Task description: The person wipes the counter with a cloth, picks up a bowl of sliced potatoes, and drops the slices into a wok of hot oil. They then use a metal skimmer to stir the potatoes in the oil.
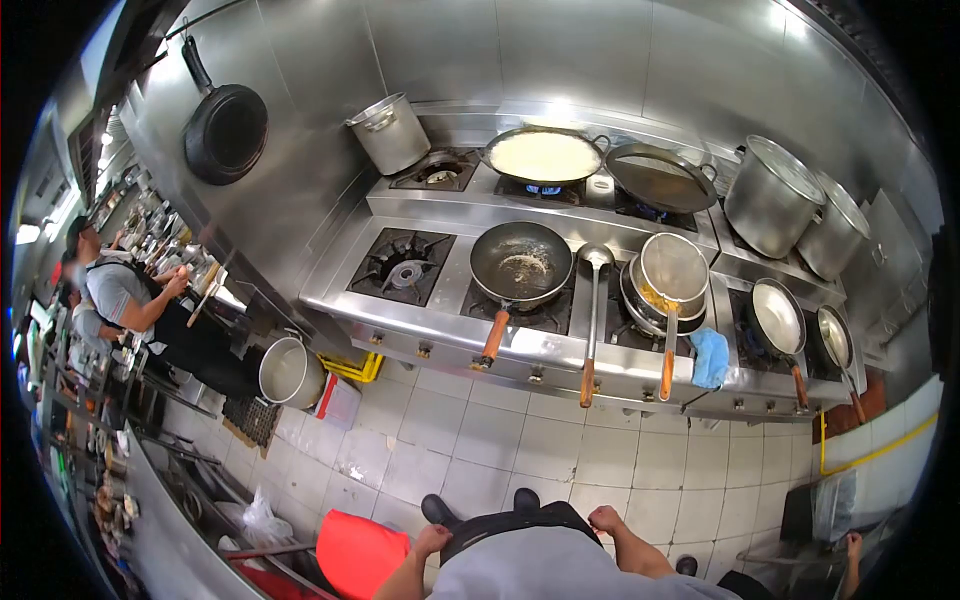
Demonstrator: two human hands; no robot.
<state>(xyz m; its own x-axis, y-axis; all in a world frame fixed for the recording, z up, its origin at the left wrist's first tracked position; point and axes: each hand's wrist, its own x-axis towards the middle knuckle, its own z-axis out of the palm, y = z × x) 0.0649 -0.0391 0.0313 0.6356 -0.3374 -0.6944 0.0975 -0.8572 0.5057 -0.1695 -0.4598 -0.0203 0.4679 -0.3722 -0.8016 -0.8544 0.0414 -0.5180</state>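
Note:
My left hand (433, 541) hangs low beside the left edge of my dark apron (520, 521), its fingers curled. On the apron's other side is my right hand (605, 520), closed and close to the cloth. What either hand holds, if anything, is too small to make out. Both are well away from the stove (450, 322). On its front row sit a wok with a wooden handle (521, 262), a long ladle (592, 320), a strainer (673, 268) resting over a bowl, and a blue cloth (709, 357) at the edge.
Behind, a wide pan of pale liquid (544, 156) sits over a blue flame, beside a dark pan (660, 180) and large pots (772, 195). Near my left are a red object (362, 555) and a bucket (291, 372). A co-worker (130, 300) stands left; another person's hand (853, 545) shows lower right.

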